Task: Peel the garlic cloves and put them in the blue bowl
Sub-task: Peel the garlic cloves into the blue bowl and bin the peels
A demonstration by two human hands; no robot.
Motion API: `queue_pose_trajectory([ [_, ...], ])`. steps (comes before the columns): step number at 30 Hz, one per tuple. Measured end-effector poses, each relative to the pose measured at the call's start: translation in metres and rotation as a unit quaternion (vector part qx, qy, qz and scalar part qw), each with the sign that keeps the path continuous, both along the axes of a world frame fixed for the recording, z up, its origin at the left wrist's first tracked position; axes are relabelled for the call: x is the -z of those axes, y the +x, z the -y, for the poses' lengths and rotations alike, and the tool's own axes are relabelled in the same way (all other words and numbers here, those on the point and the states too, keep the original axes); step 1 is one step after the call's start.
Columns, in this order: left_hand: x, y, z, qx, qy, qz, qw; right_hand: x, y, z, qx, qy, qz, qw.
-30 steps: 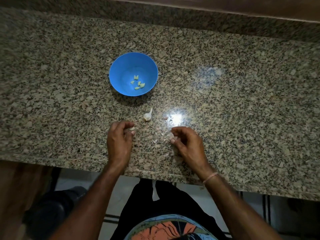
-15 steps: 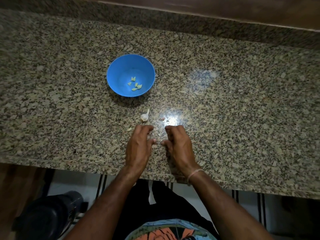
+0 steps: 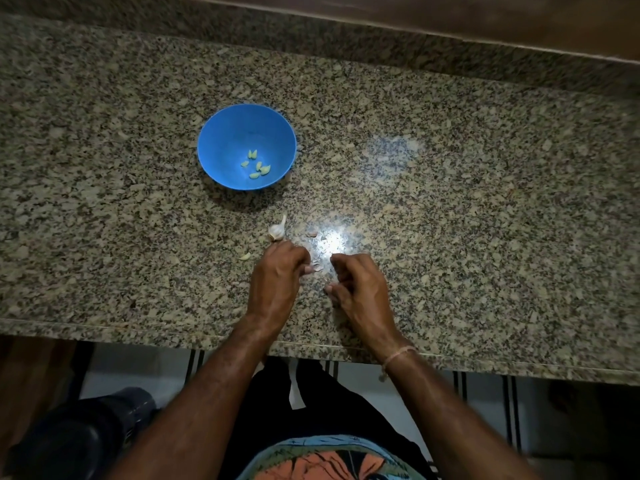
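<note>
Garlic head (image 3: 277,231) is lying on the granite counter (image 3: 485,202), touching or just beyond L hand (image 3: 277,275). Its stalk is pointing away from the person & slightly right, long axis running roughly toward the blue bowl (image 3: 221,133). Bowl is sitting upright, well back from the front edge, holding a few peeled cloves (image 3: 258,167) w/ tips facing mixed ways. A loose clove (image 3: 245,257) is lying just left of L hand, slanting. Peel scraps (image 3: 317,267) are lying btwn the hands. L hand's fingers are curling under, knuckles up. R hand (image 3: 360,285) is doing likewise, apart from L. Can't tell if either is gripping anything. Both are working near the front edge. Granite is running on far to both sides. A thin band (image 3: 398,355) is circling R wrist.
</note>
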State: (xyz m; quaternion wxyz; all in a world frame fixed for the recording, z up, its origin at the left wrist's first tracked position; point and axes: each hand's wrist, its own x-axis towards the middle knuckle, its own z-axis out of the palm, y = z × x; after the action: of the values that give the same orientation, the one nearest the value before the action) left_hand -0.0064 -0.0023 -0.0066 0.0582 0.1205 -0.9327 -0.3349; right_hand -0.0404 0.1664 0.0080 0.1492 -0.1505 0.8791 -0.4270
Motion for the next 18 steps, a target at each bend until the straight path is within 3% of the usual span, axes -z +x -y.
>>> queue_pose_trajectory([
  [4, 0.002, 0.002, 0.000, -0.022, -0.028, 0.027, 0.999, 0.001, -0.001, 0.010, -0.018, -0.006, -0.004, 1.000],
  [10, -0.013, 0.035, 0.014, -0.162, 0.127, 0.004, 0.979, 0.010, 0.002, 0.043, -0.034, 0.018, -0.053, 0.998],
  [14, -0.014, 0.051, 0.018, -0.210, 0.154, -0.003, 0.965, 0.003, 0.004, 0.044, -0.034, -0.018, -0.026, 0.999],
  [18, -0.012, 0.053, 0.020, -0.231, 0.162, 0.009, 0.959, 0.009, -0.001, 0.030, -0.035, 0.009, -0.046, 0.998],
])
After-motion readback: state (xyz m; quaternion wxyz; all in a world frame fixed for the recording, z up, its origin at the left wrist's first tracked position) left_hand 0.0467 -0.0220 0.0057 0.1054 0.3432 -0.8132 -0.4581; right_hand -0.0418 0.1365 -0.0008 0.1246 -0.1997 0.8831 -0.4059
